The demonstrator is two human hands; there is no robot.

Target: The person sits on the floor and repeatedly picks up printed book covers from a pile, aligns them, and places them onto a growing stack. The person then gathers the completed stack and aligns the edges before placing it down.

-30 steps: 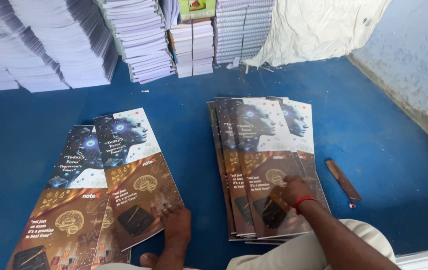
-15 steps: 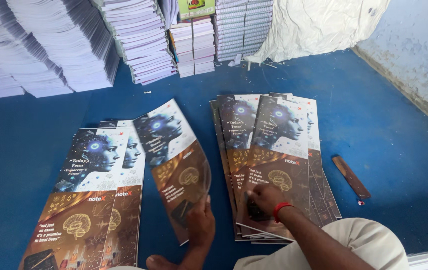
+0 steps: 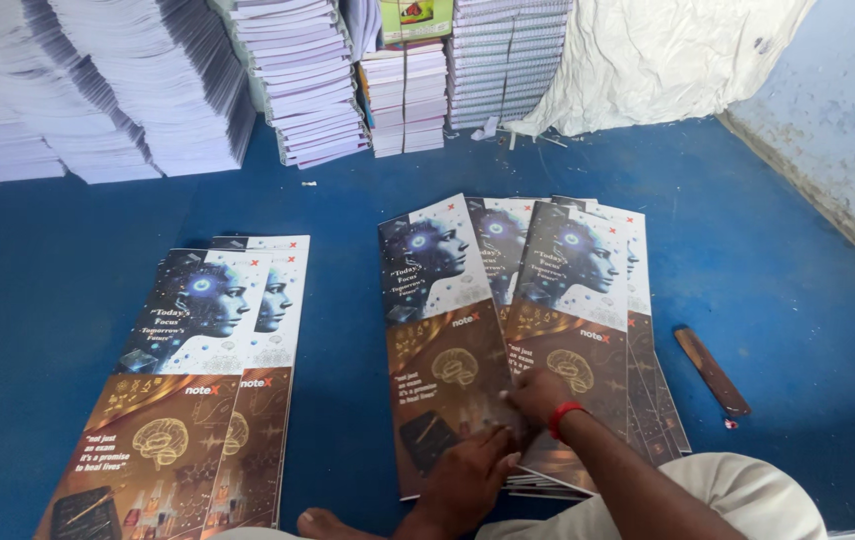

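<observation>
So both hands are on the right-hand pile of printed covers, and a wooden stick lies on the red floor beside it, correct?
Not quite: the head view shows a blue floor, not red. Both the left hand and right hand rest on the right-hand pile of covers, and the wooden stick lies beside it.

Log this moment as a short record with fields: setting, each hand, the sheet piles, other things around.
setting: blue floor, person seated, looking down
left hand: flat on the lower part of a printed cover sheet
right hand: red band at the wrist, resting on the right pile of cover sheets
left pile: same covers, lying apart, untouched
beside right pile: brown wooden stick on the floor
back wall: stacks of white paper, white sheet of cloth
</observation>
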